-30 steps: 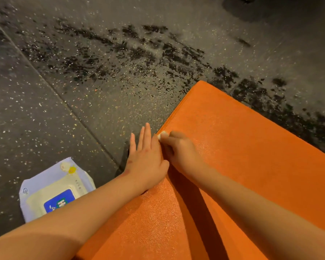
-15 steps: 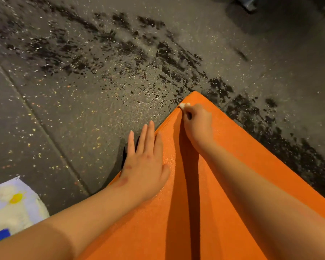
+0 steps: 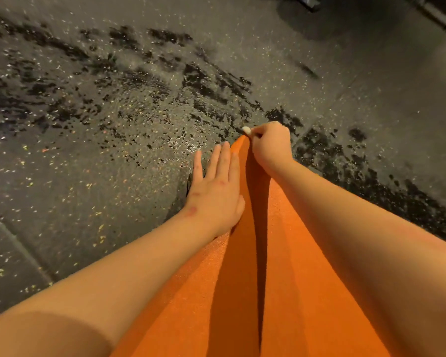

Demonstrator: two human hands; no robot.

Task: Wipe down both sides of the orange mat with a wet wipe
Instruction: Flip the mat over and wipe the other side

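The orange mat [image 3: 276, 292] lies on the dark speckled floor and runs from the bottom of the view up to a far corner in the middle. My right hand [image 3: 269, 148] is at that far corner, fingers curled round a small white wet wipe [image 3: 246, 130] that sticks out at the mat's tip. My left hand [image 3: 214, 194] lies flat, fingers straight, pressing on the mat's left edge just short of the corner, with the fingertips reaching over onto the floor.
The rubber floor [image 3: 88, 176] has dark wet patches [image 3: 191, 83] beyond and to the right of the mat's corner. A floor seam runs diagonally at the lower left. A dark object [image 3: 438, 14] sits at the top right edge.
My right hand slid the wipe along the mat's left edge up to its far corner. The view shifted forward, and the wipes pack at the lower left left the frame.
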